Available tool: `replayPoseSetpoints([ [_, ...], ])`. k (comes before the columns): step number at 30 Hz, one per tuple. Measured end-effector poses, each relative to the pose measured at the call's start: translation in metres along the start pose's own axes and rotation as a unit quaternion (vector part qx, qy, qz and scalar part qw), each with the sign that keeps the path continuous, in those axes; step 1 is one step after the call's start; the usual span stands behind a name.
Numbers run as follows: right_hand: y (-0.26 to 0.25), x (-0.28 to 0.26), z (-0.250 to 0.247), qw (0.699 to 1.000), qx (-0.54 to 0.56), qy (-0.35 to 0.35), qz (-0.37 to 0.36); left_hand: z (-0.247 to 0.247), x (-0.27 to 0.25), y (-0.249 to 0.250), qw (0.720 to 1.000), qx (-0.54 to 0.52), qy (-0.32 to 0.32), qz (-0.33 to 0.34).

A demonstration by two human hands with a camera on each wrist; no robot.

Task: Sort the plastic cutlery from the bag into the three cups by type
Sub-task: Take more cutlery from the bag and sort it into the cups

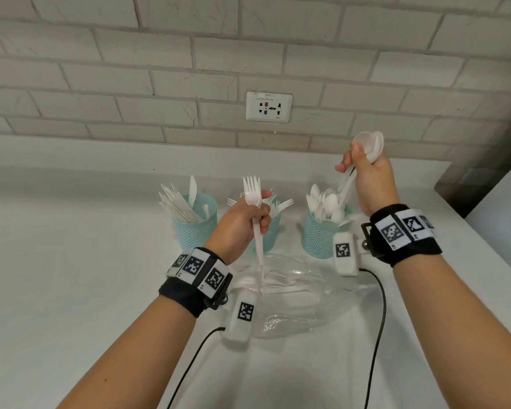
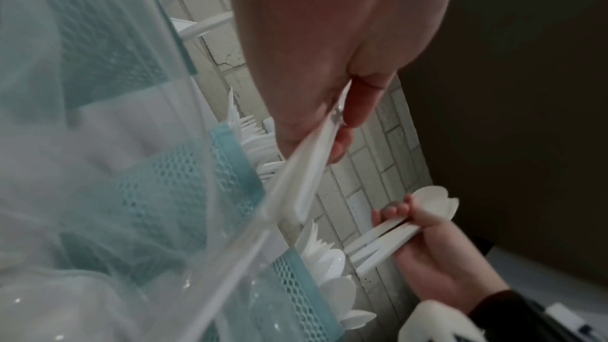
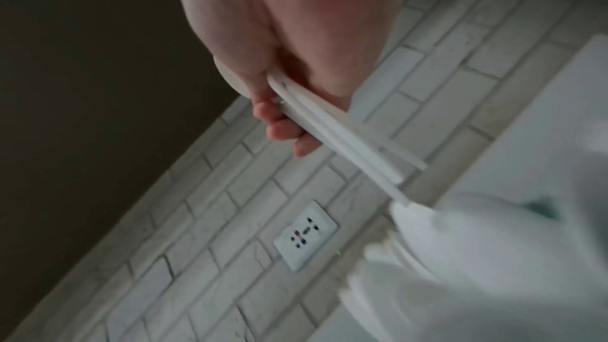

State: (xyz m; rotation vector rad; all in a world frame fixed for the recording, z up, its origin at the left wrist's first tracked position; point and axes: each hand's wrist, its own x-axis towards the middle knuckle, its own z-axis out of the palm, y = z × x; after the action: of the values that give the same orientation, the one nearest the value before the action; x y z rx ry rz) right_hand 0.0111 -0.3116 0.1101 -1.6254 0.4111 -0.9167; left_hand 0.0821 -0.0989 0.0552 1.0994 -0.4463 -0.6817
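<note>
While cups stand behind, forks (image 1: 253, 199) left hand (image 1: 239, 224), spoons (image 1: 366, 149) right hand (image 1: 372, 184)

White plastic forks (image 1: 252, 190), spoons (image 1: 369, 144), knives (image 1: 179, 202). Three cups (image 1: 195, 228) pale teal with a mesh hole pattern. Bag (image 1: 301, 293) clear, see-through. Worktop (image 1: 71, 261) plain white. Wall (image 1: 160, 69) off-white brick pattern with grey joints. Socket plate (image 1: 268, 106) white, black holes, red and blue marks. Wrist bands (image 1: 404, 234) black with black-and-white square code tags. Cables (image 1: 381, 305) black.
</note>
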Motion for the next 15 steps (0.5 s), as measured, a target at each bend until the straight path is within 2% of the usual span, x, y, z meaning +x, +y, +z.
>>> replayPoseSetpoints([
  [2, 0.02, -0.004, -0.003, 1.0, -0.005, -0.006, 0.024, 0.0, 0.0, -0.001, 0.999, 0.044, 0.002, 0.017],
  [6, 0.042, -0.015, -0.004, 0.994, -0.094, -0.02, 0.061, -0.003, -0.001, -0.005, 0.993, 0.11, -0.006, 0.033],
  [8, 0.043, -0.014, -0.004, 0.994, -0.085, -0.011, 0.067, -0.002, -0.002, -0.005, 0.992, 0.121, -0.003, 0.032],
  [12, 0.042, -0.016, 0.0, 0.997, -0.072, -0.014, 0.037, 0.0, -0.004, -0.004, 0.994, 0.105, -0.007, 0.021],
  [15, 0.049, -0.017, 0.002, 0.989, -0.142, -0.013, 0.033, 0.002, -0.005, -0.004, 0.997, 0.075, -0.005, 0.016],
])
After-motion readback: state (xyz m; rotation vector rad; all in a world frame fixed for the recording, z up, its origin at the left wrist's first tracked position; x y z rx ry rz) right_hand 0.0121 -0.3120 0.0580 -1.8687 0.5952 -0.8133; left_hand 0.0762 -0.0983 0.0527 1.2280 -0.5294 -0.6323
